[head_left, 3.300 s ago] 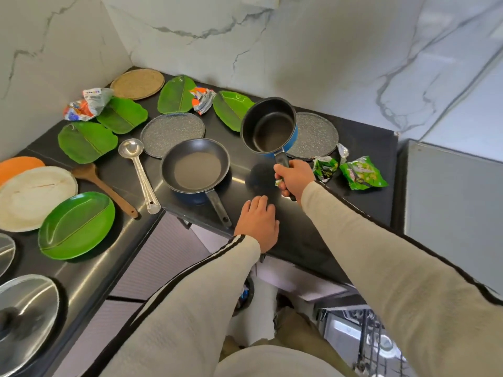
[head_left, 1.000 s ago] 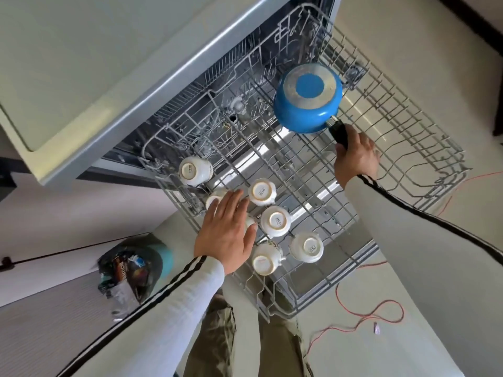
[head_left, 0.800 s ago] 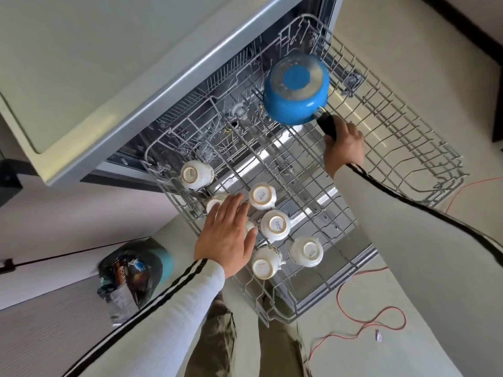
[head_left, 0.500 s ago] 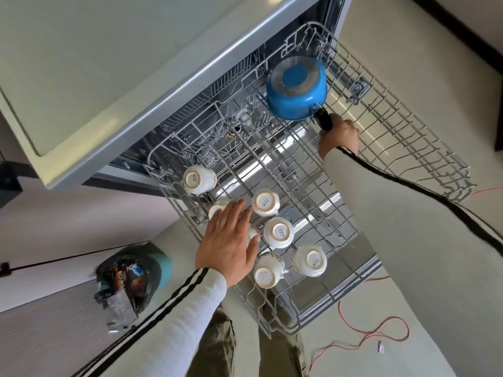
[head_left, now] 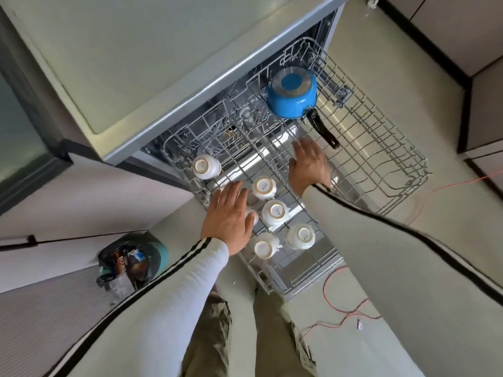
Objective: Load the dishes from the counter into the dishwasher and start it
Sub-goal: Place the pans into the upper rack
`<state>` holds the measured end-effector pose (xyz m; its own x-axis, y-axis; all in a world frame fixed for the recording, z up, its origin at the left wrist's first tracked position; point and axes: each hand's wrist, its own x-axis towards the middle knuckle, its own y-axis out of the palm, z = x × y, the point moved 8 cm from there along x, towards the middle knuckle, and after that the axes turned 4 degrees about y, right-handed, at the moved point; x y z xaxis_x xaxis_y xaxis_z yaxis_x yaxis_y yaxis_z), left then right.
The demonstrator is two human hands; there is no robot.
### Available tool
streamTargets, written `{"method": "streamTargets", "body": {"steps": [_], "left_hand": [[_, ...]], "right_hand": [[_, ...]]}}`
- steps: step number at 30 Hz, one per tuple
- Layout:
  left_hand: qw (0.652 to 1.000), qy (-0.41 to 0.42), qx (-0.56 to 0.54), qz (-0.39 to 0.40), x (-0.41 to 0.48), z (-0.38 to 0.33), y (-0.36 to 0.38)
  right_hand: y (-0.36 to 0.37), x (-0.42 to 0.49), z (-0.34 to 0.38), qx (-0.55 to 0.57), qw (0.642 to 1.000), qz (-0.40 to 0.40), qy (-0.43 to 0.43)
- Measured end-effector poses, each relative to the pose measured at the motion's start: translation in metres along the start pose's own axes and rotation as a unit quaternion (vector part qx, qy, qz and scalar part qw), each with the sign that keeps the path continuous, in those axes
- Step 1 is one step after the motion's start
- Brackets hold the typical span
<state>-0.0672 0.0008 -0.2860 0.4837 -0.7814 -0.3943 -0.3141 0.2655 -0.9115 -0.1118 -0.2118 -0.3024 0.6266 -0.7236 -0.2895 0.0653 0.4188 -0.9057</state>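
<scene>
The rack [head_left: 381, 148] is pulled out of the dishwasher [head_left: 190, 85] over the floor. The blue pot [head_left: 292, 95] sits upside down at the far end of the rack, near the dishwasher's mouth. Its black handle [head_left: 324, 130] points out toward the person and lies on the wires. No hand is on it. The right hand [head_left: 309, 164] hangs over the middle of the rack, just near the tip of the handle. Its fingers are flat and spread a little, and it holds nothing. The left hand [head_left: 231, 216] is over the near left side of the rack, by the cups. Its fingers are flat and spread too, with nothing in them. I cannot tell if it is touching the wires. Five white cups [head_left: 275, 212] show beside it, bottoms up, and one more peeks out under the hand. A trash bag [head_left: 130, 265] sits on the floor to the left. A red wire [head_left: 340, 314] lies on the floor to the right.
</scene>
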Motion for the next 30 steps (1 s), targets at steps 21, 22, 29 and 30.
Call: {"method": "streamTargets", "body": {"steps": [21, 22, 29, 30], "left_hand": [[0.973, -0.126, 0.017, -0.191, -0.257, 0.247, -0.189], [0.97, -0.144, 0.012, -0.193, -0.271, 0.267, -0.19], [0.912, -0.277, -0.019, -0.302, -0.362, 0.394, -0.203], [0.895, -0.293, -0.02, -0.336, -0.375, 0.408, -0.207]], "right_hand": [[-0.079, -0.248, 0.389, 0.039, 0.953, -0.093, -0.285], [-0.074, -0.255, 0.414, 0.044, 0.946, -0.093, -0.307], [-0.036, -0.308, 0.599, 0.089, 0.875, -0.065, -0.472], [-0.027, -0.315, 0.625, 0.096, 0.868, -0.032, -0.486]]}}
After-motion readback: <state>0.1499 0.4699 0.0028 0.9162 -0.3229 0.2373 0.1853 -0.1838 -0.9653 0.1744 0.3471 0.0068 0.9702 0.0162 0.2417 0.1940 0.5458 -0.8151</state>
